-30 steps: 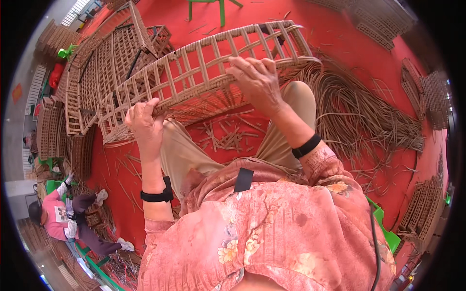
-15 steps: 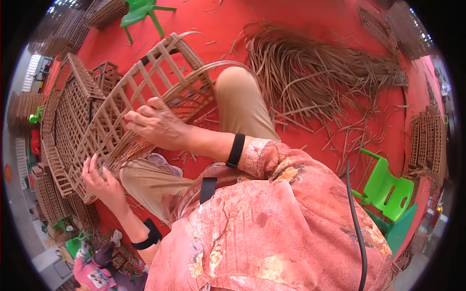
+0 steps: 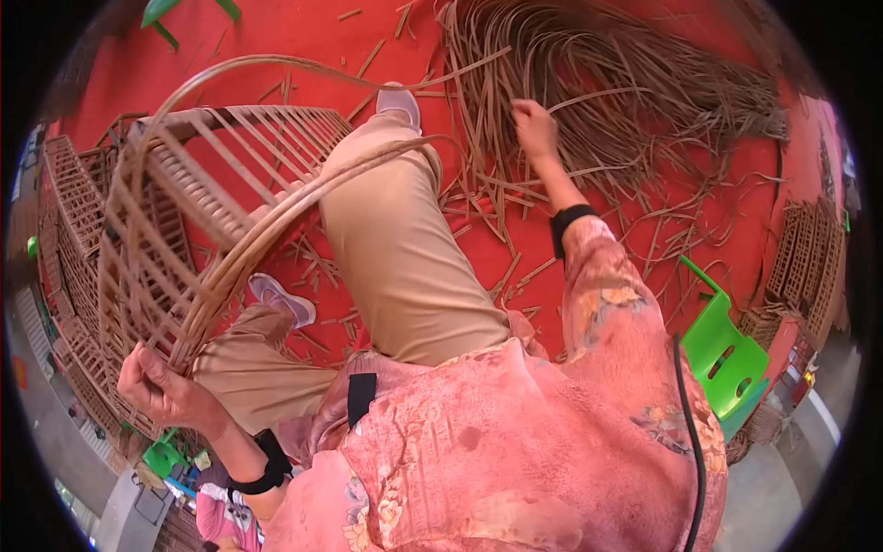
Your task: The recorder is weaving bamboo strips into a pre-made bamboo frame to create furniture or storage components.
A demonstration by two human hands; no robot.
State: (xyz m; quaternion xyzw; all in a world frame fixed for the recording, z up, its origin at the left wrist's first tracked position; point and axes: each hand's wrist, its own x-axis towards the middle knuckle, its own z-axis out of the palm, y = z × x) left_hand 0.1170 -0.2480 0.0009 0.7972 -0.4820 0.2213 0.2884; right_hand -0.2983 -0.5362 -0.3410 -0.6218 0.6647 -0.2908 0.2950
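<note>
A brown woven basket frame (image 3: pixel 276 120) with open slats leans against my left leg, with long flat strips curving over it in loops. My left hand (image 3: pixel 166 391) is closed at the lower near corner of the basket, and what its fingers pinch is too small to make out. Stretched out to the far right, my right hand (image 3: pixel 535 131) is closed over the edge of a large heap of loose brown strips (image 3: pixel 625 92). Whether a strip lies in its fingers cannot be made out.
More woven frames (image 3: pixel 74 258) stand stacked on the left, and others (image 3: pixel 805 276) on the right. A green plastic chair (image 3: pixel 727 354) stands at my right. Cut strip pieces litter the red floor (image 3: pixel 303 55). A person in pink (image 3: pixel 225 515) is at the lower left.
My right hand has left the basket and reached across to the strip heap. The basket has turned and tipped, its strips now arching higher. My left hand's fingers have closed.
</note>
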